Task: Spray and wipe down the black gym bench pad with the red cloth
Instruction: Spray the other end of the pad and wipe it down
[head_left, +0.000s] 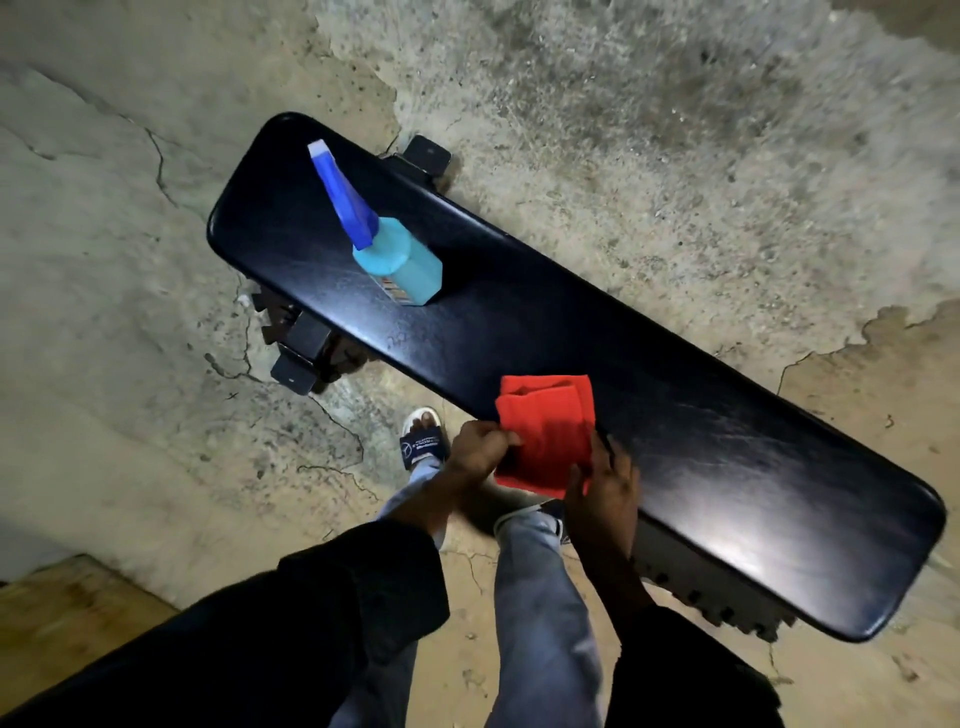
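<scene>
Both hands work the folded red cloth (545, 431) at the near edge of the black gym bench pad (701, 467), roughly mid-length, part of the cloth over the pad and part hanging off toward the person. Left hand (480, 447) pinches the cloth's left edge, fingers curled on it; right hand (605, 491) holds the lower right corner from below, fingers wrapped on the fabric, so each grip is clamped on cloth. Looks like they're squaring it into a pad-sized fold for wiping, judged from the two-handed hold. Blue trigger spray bottle (395, 249) stands upright on the pad's far-left end, well apart from the hands, parked where it's within reach but out of the wipe path at this end. Pad surface shows sheen and streaks; can't tell if wet. The bench stands on a cracked concrete floor (675, 130); sandalled foot (423, 436) just beside the bench.
</scene>
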